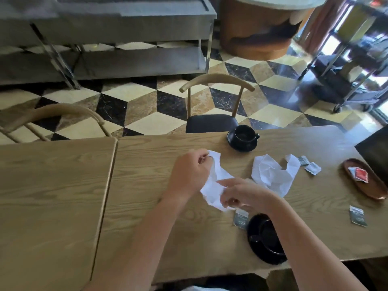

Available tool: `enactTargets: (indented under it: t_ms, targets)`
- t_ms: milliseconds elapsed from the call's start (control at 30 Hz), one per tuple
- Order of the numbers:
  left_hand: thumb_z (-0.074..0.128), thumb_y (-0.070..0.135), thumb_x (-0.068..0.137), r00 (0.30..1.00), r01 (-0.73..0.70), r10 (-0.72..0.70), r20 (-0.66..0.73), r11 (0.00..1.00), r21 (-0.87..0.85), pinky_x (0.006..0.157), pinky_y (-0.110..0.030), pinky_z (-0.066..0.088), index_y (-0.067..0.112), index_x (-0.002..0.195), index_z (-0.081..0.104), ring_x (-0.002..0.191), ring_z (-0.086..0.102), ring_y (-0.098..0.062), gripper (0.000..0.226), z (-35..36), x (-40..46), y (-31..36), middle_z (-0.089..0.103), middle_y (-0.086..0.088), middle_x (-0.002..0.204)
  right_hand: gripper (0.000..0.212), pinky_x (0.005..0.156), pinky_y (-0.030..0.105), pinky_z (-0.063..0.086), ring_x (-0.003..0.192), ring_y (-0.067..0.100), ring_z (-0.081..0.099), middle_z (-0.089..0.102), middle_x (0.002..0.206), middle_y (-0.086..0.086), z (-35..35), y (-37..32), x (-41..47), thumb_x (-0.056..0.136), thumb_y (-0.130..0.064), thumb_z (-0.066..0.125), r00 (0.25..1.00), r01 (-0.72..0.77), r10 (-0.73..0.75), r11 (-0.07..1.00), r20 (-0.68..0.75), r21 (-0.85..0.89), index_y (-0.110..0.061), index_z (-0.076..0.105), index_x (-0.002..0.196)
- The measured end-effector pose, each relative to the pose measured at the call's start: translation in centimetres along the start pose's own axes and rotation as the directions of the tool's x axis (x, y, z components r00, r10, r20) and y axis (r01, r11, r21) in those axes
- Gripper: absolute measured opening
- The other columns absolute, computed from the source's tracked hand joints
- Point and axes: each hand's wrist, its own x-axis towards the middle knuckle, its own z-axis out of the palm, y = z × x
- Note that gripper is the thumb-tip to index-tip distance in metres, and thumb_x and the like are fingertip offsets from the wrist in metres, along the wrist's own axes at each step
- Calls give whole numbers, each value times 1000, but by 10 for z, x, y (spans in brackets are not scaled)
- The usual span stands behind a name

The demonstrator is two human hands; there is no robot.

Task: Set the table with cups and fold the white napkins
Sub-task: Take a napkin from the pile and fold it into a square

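Note:
A crumpled white napkin [218, 177] is stretched between my hands over the wooden table [147, 185]. My left hand [190, 172] pinches its far end. My right hand [241, 195] grips its near end. A second crumpled white napkin [270, 171] lies just to the right. A black cup on a black saucer [242, 138] stands at the table's far edge. Another black cup on a saucer [266, 238] sits near the front edge, partly hidden by my right forearm.
Several small sachets [312, 168] lie right of the napkins, one [358, 215] farther front, one [240, 217] by the near saucer. A brown oval tray [378, 189] holds red packets. A chair [212, 120] stands behind the table; a second table [52, 196] adjoins at left.

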Motion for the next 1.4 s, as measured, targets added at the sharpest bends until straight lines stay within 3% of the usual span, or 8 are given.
enactTargets:
  t_ms: [100,233,367,467,700,900,1100,1400]
  targets:
    - [58,19,89,985,-159,169,-32,966,204,58,-37,42,12,71,66,64,50,-23,21,-32,-6,11,51,-7,67,75,58,30,19,56,21,23,45,57,7,8,-7,-2,71,-43,78,972,-4,-88,922,219,388,11,63,120]
    - [52,20,92,968,-243,243,58,862,445,55,-33,48,20,82,75,65,60,-21,25,-59,-12,24,66,-1,66,74,42,23,22,50,13,30,40,65,1,27,-14,10,80,-71,65,978,-2,-171,548,115,837,-12,64,123]
    - [51,15,87,976,-177,219,-19,832,525,46,-28,30,16,67,57,58,48,-21,20,-71,-20,31,47,0,55,49,43,18,42,52,11,52,55,73,1,54,-31,25,84,-55,71,998,50,-41,345,-39,937,-9,64,98]
    - [50,17,89,976,-165,214,-45,856,490,60,-35,54,19,89,72,71,65,-24,21,-79,-18,30,69,-1,72,20,42,18,47,59,11,52,54,72,2,64,-53,30,90,-26,68,992,100,53,175,-111,979,-9,59,85]
    - [42,15,104,969,8,-61,-240,976,-216,73,-39,65,12,106,70,83,76,-12,28,-93,4,18,75,-2,98,15,50,19,50,53,12,53,52,73,1,55,-87,21,76,-8,70,975,82,-206,-19,-84,996,-5,58,85]
    - [63,41,94,909,-34,-221,-353,805,-592,59,-13,50,18,71,71,65,65,-1,33,-71,4,36,69,9,66,83,106,50,46,121,37,63,67,127,23,75,-87,27,77,-61,73,980,65,-189,46,-55,997,5,59,127]
    - [63,1,93,877,80,-478,-49,246,-966,65,-28,61,6,92,73,77,77,-17,11,-64,8,41,79,-9,85,72,100,35,50,108,31,65,61,124,16,65,-96,17,83,-31,75,930,79,-313,-345,-194,935,3,48,141]
    - [55,-3,96,696,237,-589,410,-351,-906,63,-35,57,-4,93,62,79,65,-29,7,-54,16,-7,65,-16,85,30,70,42,57,86,32,68,64,91,19,74,-93,13,85,-14,68,978,138,-130,-202,-166,970,1,59,110]
